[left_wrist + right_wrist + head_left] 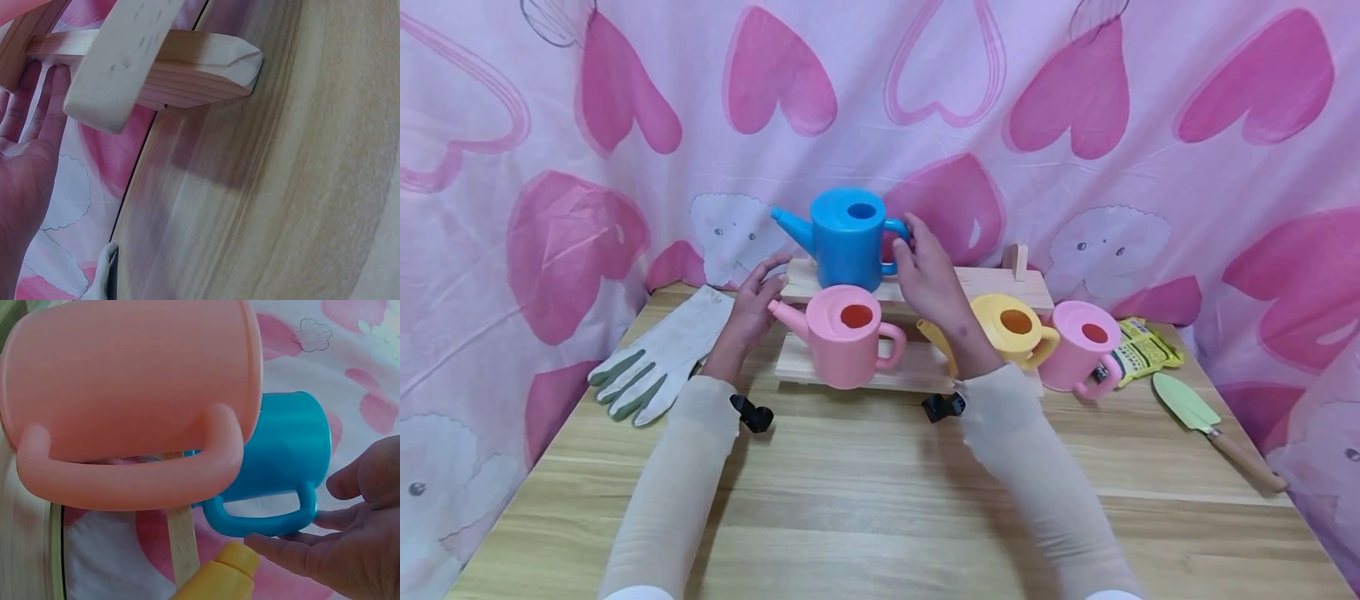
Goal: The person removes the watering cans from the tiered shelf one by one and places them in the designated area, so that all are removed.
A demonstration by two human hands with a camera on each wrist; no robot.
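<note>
A blue watering can (847,242) stands on the upper board of a two-step wooden stand (985,283), spout to the left. My right hand (928,271) is at its handle; in the right wrist view the fingertips touch the blue handle (269,525) and the thumb is apart from it. My left hand (751,310) is at the stand's left end, its fairly straight fingers (53,103) touching the wood. On the lower board stand a pink watering can (844,350) and, partly behind my right wrist, a yellow watering can (1000,321).
Right of the stand is a second pink watering can (1075,350), with a yellow packet (1142,354) behind it and a green trowel (1187,402) with a wooden handle. White and grey gloves (662,358) lie on the left. A pink heart-patterned curtain (865,83) hangs behind the table.
</note>
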